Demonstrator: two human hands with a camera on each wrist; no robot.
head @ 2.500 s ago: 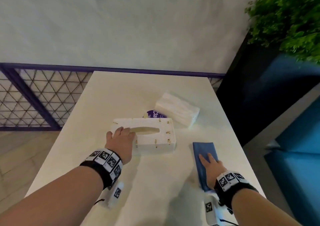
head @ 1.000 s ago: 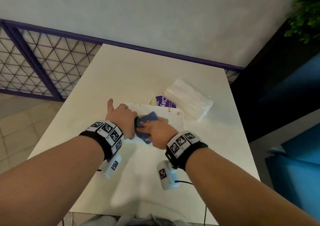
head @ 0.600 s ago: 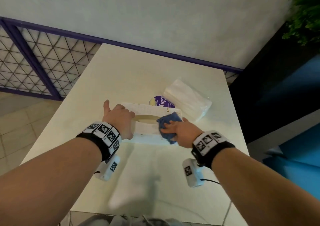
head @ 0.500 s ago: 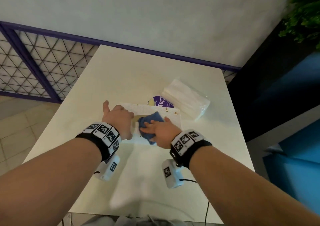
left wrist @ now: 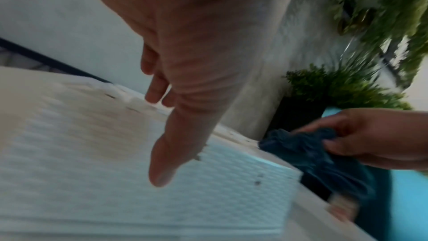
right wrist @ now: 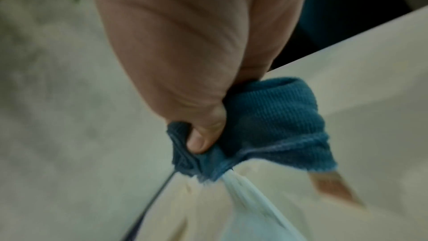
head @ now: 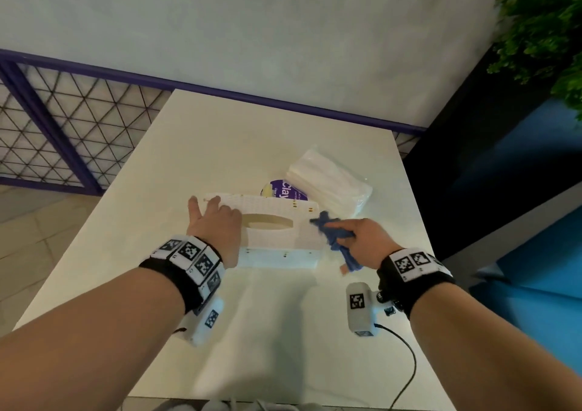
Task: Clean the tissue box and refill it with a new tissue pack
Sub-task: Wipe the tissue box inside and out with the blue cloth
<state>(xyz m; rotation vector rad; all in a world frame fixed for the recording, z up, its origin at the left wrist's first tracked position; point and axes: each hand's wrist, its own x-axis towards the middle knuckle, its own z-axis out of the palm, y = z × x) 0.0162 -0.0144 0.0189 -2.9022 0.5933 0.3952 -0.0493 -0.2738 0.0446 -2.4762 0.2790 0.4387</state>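
The white tissue box lies across the middle of the table, its oval slot facing up. My left hand rests flat on its left end with straight fingers; the left wrist view shows the thumb laid against the box's textured side. My right hand grips a bunched blue cloth at the box's right end. In the right wrist view the thumb pinches the cloth against the box edge. The wrapped new tissue pack lies behind the box to the right.
A purple-labelled item sits behind the box, partly hidden. The white table ends near my body and at the right. A purple mesh railing stands at the left, and a plant with blue seating at the right.
My right hand took the blue cloth off the table and wiped back and forth over the box top; it is now at the right end. My left hand stayed on the left end.
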